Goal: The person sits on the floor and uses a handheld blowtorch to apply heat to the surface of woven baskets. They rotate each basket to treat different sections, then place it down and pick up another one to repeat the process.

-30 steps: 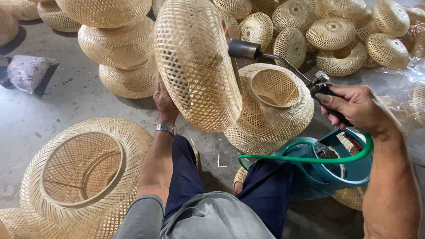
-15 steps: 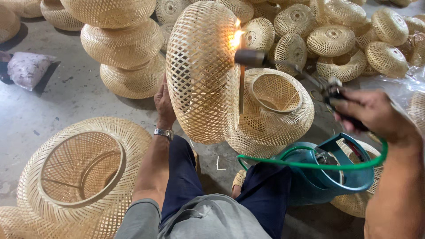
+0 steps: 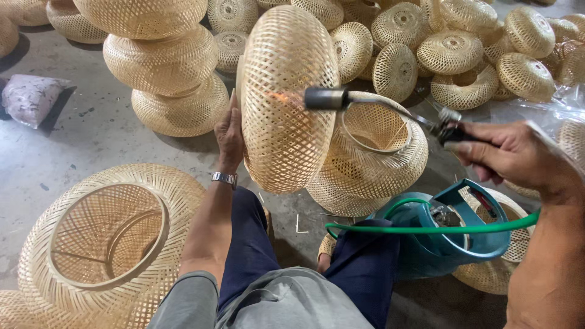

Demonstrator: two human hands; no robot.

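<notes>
My left hand (image 3: 230,135) holds a woven bamboo lampshade (image 3: 286,97) upright on its edge, palm pressed against its left side. A silver watch sits on that wrist. My right hand (image 3: 512,155) grips the black handle of a gas torch (image 3: 378,106). The torch's metal nozzle points left at the shade's front, and a small orange flame licks the weave there. A green hose (image 3: 439,228) runs from the torch toward a teal gas cylinder (image 3: 451,237) beside my right knee.
A second shade (image 3: 378,158) lies behind the held one. A large shade (image 3: 103,237) rests at lower left. Stacked shades (image 3: 161,61) stand at the back left, several more (image 3: 463,49) at the back right. A cushion (image 3: 30,97) lies far left on the concrete floor.
The shade has been turned more edge-on and upright. The torch has swung lower, from the shade's upper right rim to its front middle, with the flame now smaller.
</notes>
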